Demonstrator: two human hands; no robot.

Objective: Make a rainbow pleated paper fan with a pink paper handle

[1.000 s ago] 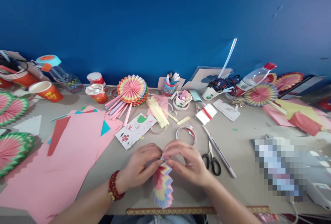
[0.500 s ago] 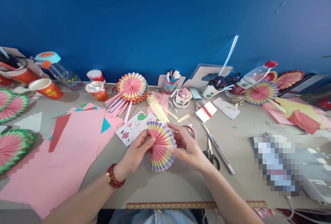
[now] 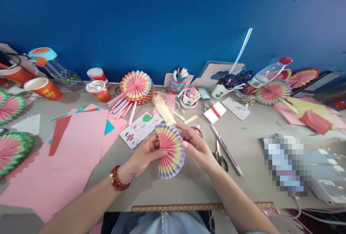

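Observation:
A pleated rainbow paper fan (image 3: 170, 151) is spread into a half circle just above the grey table (image 3: 251, 144). My left hand (image 3: 146, 153), with a red bead bracelet at the wrist, pinches the fan at its left pivot between thumb and fingers. My right hand (image 3: 196, 147) touches the fan's right edge with its fingers stretched and the palm up. A white card with a red knot print (image 3: 140, 130) lies just behind the fan.
Large pink paper sheets (image 3: 70, 151) cover the left of the table. Scissors (image 3: 220, 154) and a craft knife (image 3: 227, 151) lie right of my right hand. Finished paper fans (image 3: 136, 89), cups (image 3: 98, 91), a pen pot (image 3: 177, 84) and tape rolls line the blue wall.
A second ago both hands held the fan folded and hanging down; it has since been fanned open into a half circle and lifted slightly away from me.

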